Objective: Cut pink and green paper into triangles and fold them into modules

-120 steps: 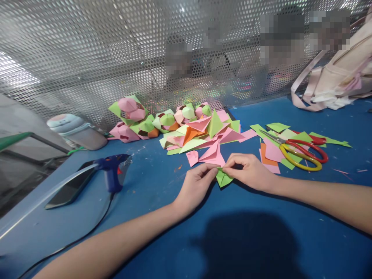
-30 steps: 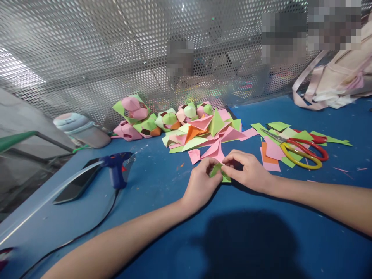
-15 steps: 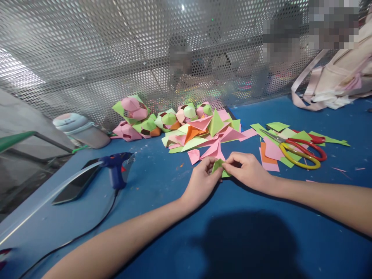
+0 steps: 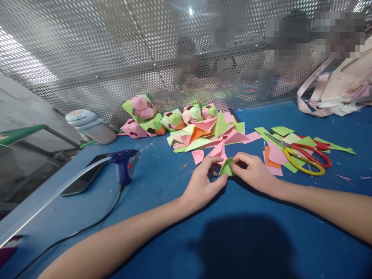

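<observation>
A small folded piece of green paper (image 4: 226, 167) is pinched between the thumb and fingers of my right hand (image 4: 255, 173). At its left side my left hand (image 4: 202, 184) has its fingers and thumb apart; the thumb tip lies by the paper's lower edge, and whether it touches I cannot tell. Just beyond my hands lies a heap of folded pink, green and orange paper pieces (image 4: 207, 130). A loose pink piece (image 4: 198, 156) rests near my left fingers. To the right, scissors with red and yellow handles (image 4: 305, 164) lie on cut paper sheets (image 4: 276, 153).
On the left a blue glue gun (image 4: 123, 166) with a cord stands by a dark phone (image 4: 78, 188). Folded paper balls (image 4: 142, 106) line a perforated metal panel (image 4: 116, 46), beside a grey bottle (image 4: 101, 130). A pale bag (image 4: 345, 73) sits at the far right of the blue table (image 4: 162, 240).
My left fingers have spread and let go of the green paper, while my right hand keeps its pinch. The paper is tilted differently. The camera view has shifted slightly.
</observation>
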Motion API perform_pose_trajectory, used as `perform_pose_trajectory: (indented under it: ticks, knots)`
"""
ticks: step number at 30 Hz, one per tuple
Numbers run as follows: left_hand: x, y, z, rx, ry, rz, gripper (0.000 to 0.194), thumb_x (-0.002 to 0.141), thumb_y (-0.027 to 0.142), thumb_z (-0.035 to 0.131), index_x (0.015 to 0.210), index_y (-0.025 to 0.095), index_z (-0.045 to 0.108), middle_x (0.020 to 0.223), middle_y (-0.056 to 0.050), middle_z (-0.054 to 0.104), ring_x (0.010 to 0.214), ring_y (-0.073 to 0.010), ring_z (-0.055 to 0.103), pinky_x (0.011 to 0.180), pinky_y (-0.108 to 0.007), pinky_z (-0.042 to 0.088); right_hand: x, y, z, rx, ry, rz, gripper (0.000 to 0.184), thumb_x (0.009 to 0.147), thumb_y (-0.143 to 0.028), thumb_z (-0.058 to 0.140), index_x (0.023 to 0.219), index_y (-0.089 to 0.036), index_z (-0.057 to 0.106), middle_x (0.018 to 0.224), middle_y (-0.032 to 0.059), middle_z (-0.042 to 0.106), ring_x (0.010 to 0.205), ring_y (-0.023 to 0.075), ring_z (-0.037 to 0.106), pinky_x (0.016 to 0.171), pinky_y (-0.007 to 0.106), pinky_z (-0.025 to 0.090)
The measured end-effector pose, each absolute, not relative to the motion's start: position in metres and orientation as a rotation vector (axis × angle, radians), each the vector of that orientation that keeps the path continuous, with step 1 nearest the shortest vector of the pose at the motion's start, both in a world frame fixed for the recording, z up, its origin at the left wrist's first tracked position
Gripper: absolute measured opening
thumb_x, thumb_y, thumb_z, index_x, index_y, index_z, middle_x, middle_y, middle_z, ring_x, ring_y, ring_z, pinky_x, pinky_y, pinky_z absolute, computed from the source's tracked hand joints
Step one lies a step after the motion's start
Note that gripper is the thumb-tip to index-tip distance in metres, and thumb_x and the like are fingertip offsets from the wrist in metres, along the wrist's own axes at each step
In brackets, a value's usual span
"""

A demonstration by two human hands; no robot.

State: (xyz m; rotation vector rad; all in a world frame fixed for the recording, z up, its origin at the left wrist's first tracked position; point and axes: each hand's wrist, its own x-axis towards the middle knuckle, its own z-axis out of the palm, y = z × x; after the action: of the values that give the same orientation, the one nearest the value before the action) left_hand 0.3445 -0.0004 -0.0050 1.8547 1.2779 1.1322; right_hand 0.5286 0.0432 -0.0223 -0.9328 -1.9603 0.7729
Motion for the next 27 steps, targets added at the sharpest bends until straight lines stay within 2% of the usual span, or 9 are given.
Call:
perform_pose_trajectory:
  ticks: [3,5,8,12,17,19,27]
  knots:
    - [0.320,0.012,0.009,2.044,1.304,1.280,0.021,0.087,0.020,0.054,0.107,0.019,0.059,0.115,-0.009,0.063,0.106,-0.0204,0.058,0.088,-0.034,0.047,0.534,0.045,-0.021,-0.945,-1.932,0.775,0.013,0.085,-0.019,0.054,0.072,-0.020,0.054,0.070,-0.0031,0.055,0.065,0.0123,0.050,0.060,0.025,0.039]
    - [0.302,0.027,0.014,2.117,1.458,1.335,0.027,0.084,0.018,0.055,0.111,0.020,0.059,0.122,-0.010,0.061,0.112,-0.0222,0.056,0.088,-0.035,0.046,0.536,0.046,-0.021,-0.955,-1.930,0.787,0.012,0.086,-0.020,0.054,0.073,-0.021,0.055,0.071,-0.0031,0.056,0.066,0.0128,0.051,0.061,0.026,0.040]
    - [0.282,0.049,0.008,2.186,1.588,1.076,0.042,0.080,0.017,0.058,0.122,0.021,0.058,0.128,-0.011,0.060,0.116,-0.0247,0.054,0.091,-0.038,0.044,0.537,0.046,-0.023,-0.983,-1.930,0.837,0.012,0.087,-0.024,0.053,0.076,-0.021,0.057,0.070,-0.0032,0.057,0.066,0.0132,0.052,0.062,0.027,0.041]
    - [0.273,0.061,-0.009,2.157,1.589,0.944,0.035,0.075,0.016,0.059,0.110,0.018,0.065,0.100,-0.009,0.070,0.093,-0.0223,0.062,0.086,-0.038,0.046,0.536,0.047,-0.024,-1.025,-1.914,0.888,0.013,0.087,-0.027,0.054,0.076,-0.021,0.058,0.070,-0.0027,0.059,0.064,0.0135,0.053,0.059,0.027,0.041]
    - [0.275,0.059,-0.014,2.113,1.610,0.997,0.010,0.076,0.019,0.060,0.081,0.019,0.069,0.080,-0.005,0.066,0.076,-0.0181,0.057,0.070,-0.030,0.043,0.536,0.049,-0.024,-1.040,-1.868,0.976,0.013,0.087,-0.028,0.055,0.076,-0.021,0.060,0.067,-0.0020,0.064,0.062,0.0135,0.058,0.060,0.027,0.043]
    - [0.275,0.060,-0.012,2.061,1.634,1.031,0.008,0.077,0.021,0.061,0.075,0.019,0.067,0.072,-0.002,0.063,0.069,-0.0165,0.054,0.065,-0.028,0.040,0.537,0.050,-0.024,-1.035,-1.843,1.007,0.014,0.087,-0.029,0.056,0.076,-0.020,0.060,0.066,-0.0017,0.065,0.062,0.0135,0.059,0.061,0.027,0.045]
    - [0.284,0.050,0.013,1.657,1.548,1.280,0.015,0.083,0.030,0.059,0.084,0.015,0.062,0.072,-0.001,0.060,0.060,-0.0115,0.051,0.057,-0.025,0.039,0.534,0.056,-0.028,-1.039,-1.786,0.996,0.009,0.083,-0.027,0.058,0.081,-0.019,0.061,0.065,-0.0023,0.063,0.056,0.0127,0.061,0.057,0.027,0.047]
